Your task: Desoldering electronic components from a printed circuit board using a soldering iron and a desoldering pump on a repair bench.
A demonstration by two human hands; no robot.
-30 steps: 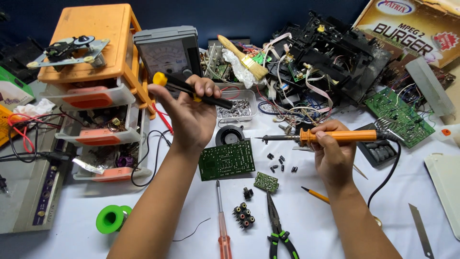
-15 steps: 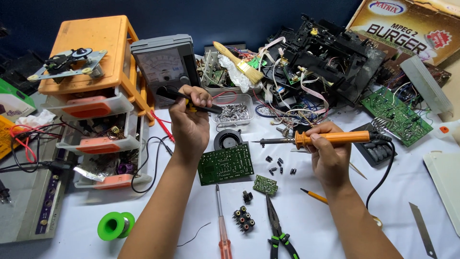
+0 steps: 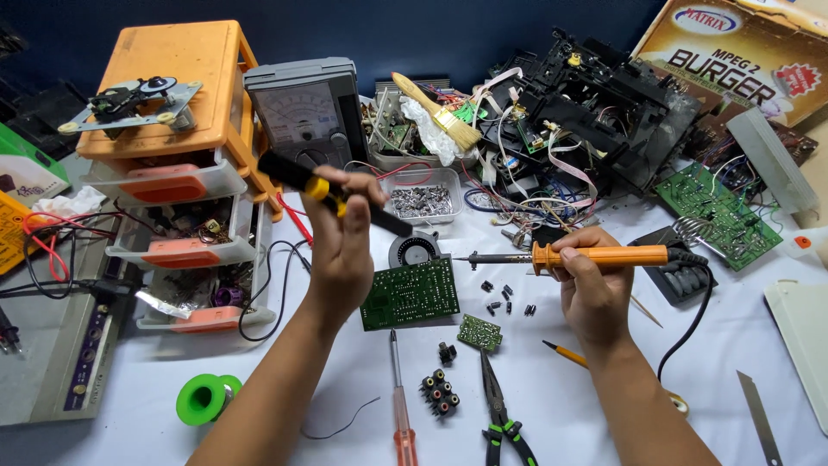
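Head view: white tabletop [image 3: 276, 380], cluttered w/ electronics scrap. Left hand [image 3: 343, 246] clamped on black-yellow tool [image 3: 332, 193], long axis slanting up-left. Right hand [image 3: 595, 285] gripped on orange soldering iron [image 3: 569, 256], axis horizontal, tip pointing left, just above green circuit board [image 3: 410, 293] lying btw hands, nearer left.

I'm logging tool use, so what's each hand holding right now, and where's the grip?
Left hand: black-and-yellow desoldering pump, gripped mid-barrel. Right hand: soldering iron, gripped on its orange handle.

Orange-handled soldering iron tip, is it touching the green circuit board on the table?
Apart. The head view shows the soldering iron tip ending in the air right of the circuit board, white table between them.
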